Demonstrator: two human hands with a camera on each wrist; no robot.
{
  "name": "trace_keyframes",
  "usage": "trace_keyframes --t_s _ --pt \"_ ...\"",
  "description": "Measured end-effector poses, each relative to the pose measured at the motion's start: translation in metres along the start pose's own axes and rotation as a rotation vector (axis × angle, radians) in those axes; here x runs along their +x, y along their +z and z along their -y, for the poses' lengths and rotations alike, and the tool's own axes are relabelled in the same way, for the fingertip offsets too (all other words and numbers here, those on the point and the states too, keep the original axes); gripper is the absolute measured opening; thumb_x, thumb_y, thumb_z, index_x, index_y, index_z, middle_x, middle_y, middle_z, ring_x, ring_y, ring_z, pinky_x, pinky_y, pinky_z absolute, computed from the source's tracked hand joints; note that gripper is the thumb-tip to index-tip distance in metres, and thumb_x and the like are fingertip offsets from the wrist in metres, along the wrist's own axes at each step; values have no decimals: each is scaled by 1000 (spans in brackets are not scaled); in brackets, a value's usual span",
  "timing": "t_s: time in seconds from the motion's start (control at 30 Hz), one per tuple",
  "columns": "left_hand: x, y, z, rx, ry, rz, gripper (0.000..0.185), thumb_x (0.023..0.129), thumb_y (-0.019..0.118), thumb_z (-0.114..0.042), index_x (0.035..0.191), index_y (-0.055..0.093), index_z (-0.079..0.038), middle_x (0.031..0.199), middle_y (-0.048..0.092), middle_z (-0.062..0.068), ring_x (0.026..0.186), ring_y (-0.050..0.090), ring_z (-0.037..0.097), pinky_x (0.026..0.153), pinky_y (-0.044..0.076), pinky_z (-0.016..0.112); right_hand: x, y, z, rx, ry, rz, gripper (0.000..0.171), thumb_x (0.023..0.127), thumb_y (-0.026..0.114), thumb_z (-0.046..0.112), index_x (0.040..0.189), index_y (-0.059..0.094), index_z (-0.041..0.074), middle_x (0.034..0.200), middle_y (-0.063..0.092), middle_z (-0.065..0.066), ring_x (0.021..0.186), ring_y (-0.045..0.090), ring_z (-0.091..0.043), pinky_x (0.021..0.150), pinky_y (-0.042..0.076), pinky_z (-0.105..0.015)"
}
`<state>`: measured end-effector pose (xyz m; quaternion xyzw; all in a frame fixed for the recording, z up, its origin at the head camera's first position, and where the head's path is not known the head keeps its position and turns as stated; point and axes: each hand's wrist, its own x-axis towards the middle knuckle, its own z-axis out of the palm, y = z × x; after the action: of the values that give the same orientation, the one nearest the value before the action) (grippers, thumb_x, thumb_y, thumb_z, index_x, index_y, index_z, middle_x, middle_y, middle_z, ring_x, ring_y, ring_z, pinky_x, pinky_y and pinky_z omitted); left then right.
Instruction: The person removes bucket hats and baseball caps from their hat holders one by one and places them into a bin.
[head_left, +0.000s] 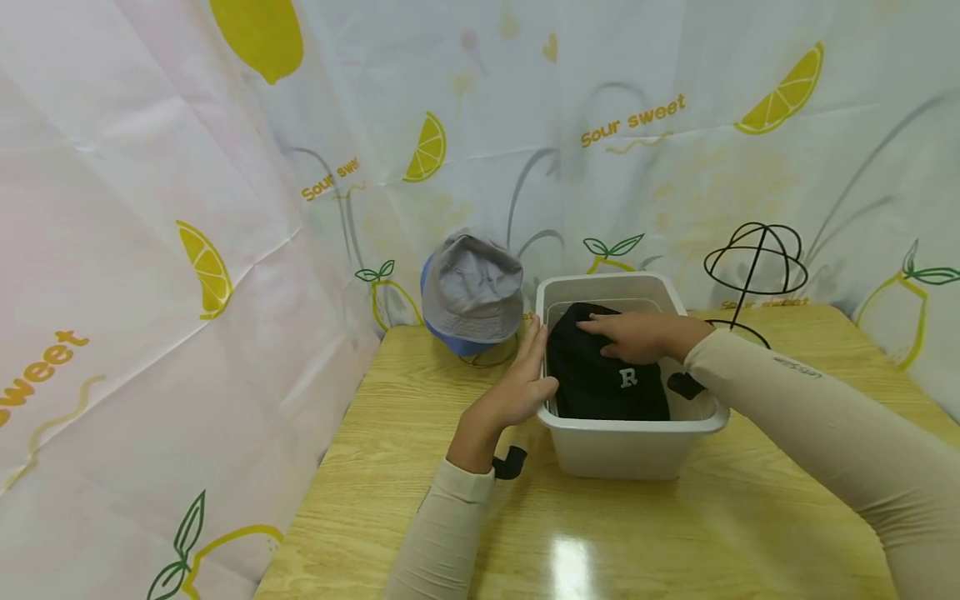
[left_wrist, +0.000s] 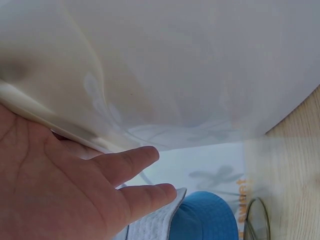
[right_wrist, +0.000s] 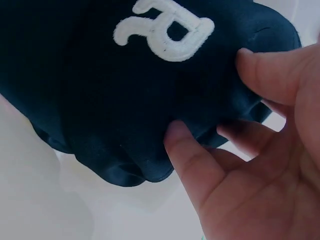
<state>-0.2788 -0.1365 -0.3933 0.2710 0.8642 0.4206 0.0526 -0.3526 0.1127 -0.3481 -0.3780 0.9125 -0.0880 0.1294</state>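
Observation:
A black cap [head_left: 600, 387] with a white letter R on its front lies inside a white plastic bin [head_left: 630, 454]. My right hand [head_left: 633, 335] reaches over the bin and rests on the cap's crown. In the right wrist view, the thumb and fingers of that hand [right_wrist: 265, 150] are spread apart on the dark cloth [right_wrist: 115, 95], with the fingertips at its crumpled edge. Against the bin's left wall, my left hand [head_left: 517, 385] stands upright with straight fingers. The left wrist view shows its palm [left_wrist: 55, 185] beside the pale bin wall [left_wrist: 175, 70].
A grey bucket hat [head_left: 480, 287] sits over a blue hat [head_left: 459, 343] on a wire stand left of the bin. Another black wire hat stand [head_left: 750, 275] is bare at the back right. A printed cloth [head_left: 480, 108] hangs behind the wooden table [head_left: 405, 450].

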Motion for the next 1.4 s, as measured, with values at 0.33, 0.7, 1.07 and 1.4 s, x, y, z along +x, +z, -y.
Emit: trace_keyframes --t_s 0.33,0.7,1.07,1.4 --pt "0 0 0 10 5 -3 94 89 44 -23 166 -8 -11 172 -26 1 160 -17 25 128 9 55 3 2 3 -16 36 118 64 109 51 20 165 24 7 167 20 -31 150 31 -50 120 28 -63" --pt "0 0 0 3 3 -5 96 86 44 -22 166 -7 -8 172 -26 0 160 -18 23 128 9 54 6 6 5 4 88 249 68 109 50 27 167 18 12 169 15 -30 154 20 -50 122 21 -65" --pt "-1 0 0 1 -17 -4 94 88 44 -23 167 -7 -16 172 -25 -5 159 -17 15 128 11 53 7 5 10 -33 105 355 70 108 50 33 168 17 17 170 21 -24 154 23 -49 122 23 -63" --pt "0 0 1 0 -4 -6 95 88 44 -22 166 -8 -12 172 -25 -3 159 -18 19 128 10 54 6 3 10 18 160 367 73 107 51 42 168 17 21 170 23 -20 154 22 -49 122 21 -65"
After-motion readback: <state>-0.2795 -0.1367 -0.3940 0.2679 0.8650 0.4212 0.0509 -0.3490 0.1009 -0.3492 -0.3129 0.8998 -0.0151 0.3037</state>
